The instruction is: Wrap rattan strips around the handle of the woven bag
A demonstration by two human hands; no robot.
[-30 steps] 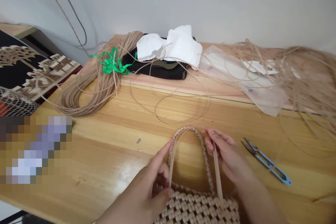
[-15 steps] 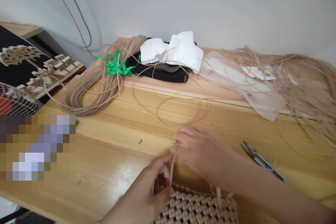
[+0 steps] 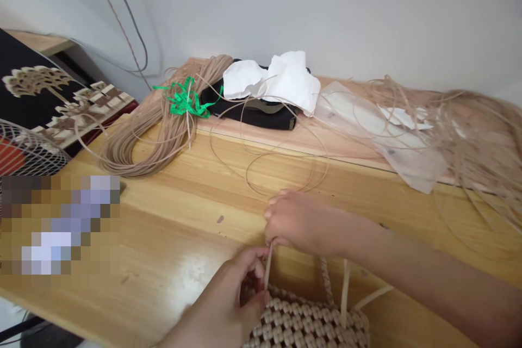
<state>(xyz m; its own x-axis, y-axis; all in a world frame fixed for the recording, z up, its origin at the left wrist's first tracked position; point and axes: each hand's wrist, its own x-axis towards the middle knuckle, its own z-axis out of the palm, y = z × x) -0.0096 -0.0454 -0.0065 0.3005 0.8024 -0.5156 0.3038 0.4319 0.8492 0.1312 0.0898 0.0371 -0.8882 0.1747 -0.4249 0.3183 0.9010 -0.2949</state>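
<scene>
The left hand [image 3: 240, 289], half curled, grips the woven bag [image 3: 308, 318] by its rim; the bag sits just right of it. Beyond, the right hand [image 3: 287, 222] clasps a pale strip [image 3: 268, 267]; whether it also holds the handle [image 3: 327, 281], I cannot tell.

Craft workspace, coiled strands [image 3: 165, 141], woven basketwork [image 3: 304, 318]
</scene>
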